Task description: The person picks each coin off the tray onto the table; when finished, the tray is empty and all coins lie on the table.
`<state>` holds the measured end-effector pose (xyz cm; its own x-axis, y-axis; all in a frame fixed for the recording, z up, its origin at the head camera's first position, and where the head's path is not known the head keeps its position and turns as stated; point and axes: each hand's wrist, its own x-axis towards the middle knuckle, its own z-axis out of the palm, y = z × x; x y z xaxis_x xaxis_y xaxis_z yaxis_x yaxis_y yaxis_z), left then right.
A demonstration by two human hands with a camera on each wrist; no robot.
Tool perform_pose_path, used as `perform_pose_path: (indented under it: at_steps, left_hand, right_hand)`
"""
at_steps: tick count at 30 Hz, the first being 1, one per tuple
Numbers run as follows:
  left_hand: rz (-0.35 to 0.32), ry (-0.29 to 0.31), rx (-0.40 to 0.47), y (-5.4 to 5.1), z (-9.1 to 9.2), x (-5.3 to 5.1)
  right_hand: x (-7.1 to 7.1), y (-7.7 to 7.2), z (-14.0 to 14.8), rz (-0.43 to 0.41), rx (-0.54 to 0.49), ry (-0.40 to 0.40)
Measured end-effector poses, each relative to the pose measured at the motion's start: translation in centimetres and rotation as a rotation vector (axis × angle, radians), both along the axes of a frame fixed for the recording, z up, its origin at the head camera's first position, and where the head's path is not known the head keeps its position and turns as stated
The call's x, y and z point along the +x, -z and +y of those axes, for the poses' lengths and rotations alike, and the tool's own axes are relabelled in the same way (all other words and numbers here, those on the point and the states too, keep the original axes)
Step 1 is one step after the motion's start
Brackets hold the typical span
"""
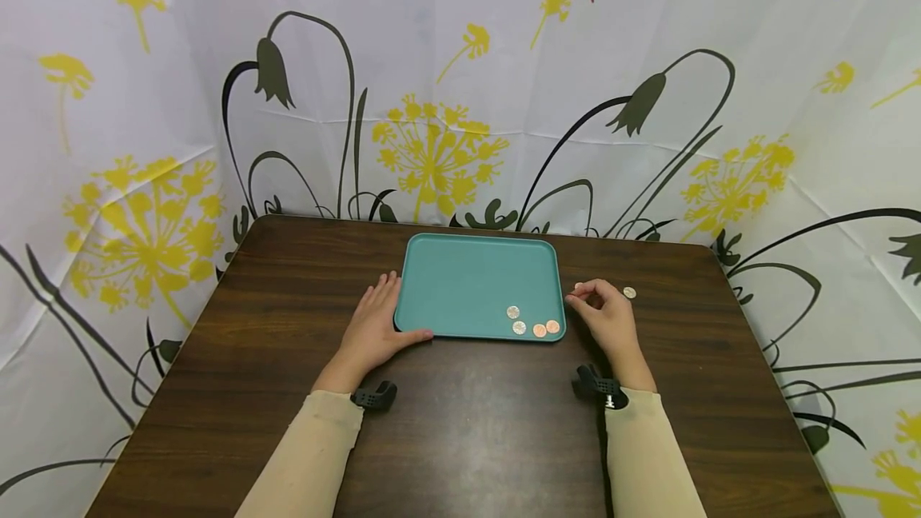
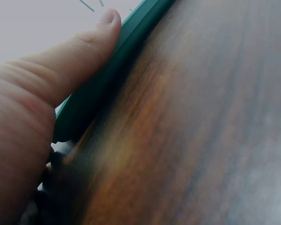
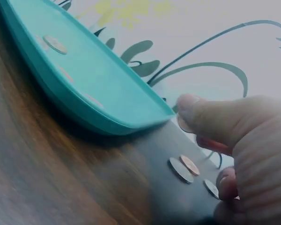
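The teal tray (image 1: 475, 278) lies on the table, holding silver coins (image 1: 513, 312) and copper coins (image 1: 540, 330) near its front right corner. My left hand (image 1: 370, 334) rests at the tray's left side with fingers extended; its thumb (image 2: 91, 47) touches the front rim. Just off the tray's right edge, my right hand (image 1: 608, 322) pinches a coin (image 3: 183, 124) between thumb and finger. Below that hand in the right wrist view, a copper coin (image 3: 189, 165) and silver coins (image 3: 180, 170) lie on the table, one partly behind the curled fingers.
The dark wooden table (image 1: 475, 422) extends around the tray. A silver coin (image 1: 629, 292) lies behind and right of my right hand. A white curtain (image 1: 460, 62) with yellow and green plant prints hangs behind the table's far edge.
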<state>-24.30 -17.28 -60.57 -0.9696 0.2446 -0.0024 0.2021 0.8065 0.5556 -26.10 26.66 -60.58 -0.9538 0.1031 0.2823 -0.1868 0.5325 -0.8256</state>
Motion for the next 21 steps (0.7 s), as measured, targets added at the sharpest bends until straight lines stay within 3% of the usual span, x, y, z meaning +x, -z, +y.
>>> perform_pose_path:
  at_steps: [4,8,14,21]
  left_hand:
    - [0.0,0.002,-0.001,-0.1,-0.1,0.0]
    - [-0.003,0.003,-0.002,-0.1,-0.2,0.0]
    - [0.001,0.0,-0.004,-0.1,-0.1,0.0]
    - [0.01,-0.001,-0.015,-0.1,-0.1,0.0]
  right_hand:
    - [0.1,0.0,0.9,-0.009,0.023,0.142]
    - [0.2,0.1,2.1,-0.097,-0.008,0.245]
    - [0.3,-0.4,3.4,-0.216,-0.01,0.21]
    - [0.2,-1.1,3.7,-0.274,0.111,0.152]
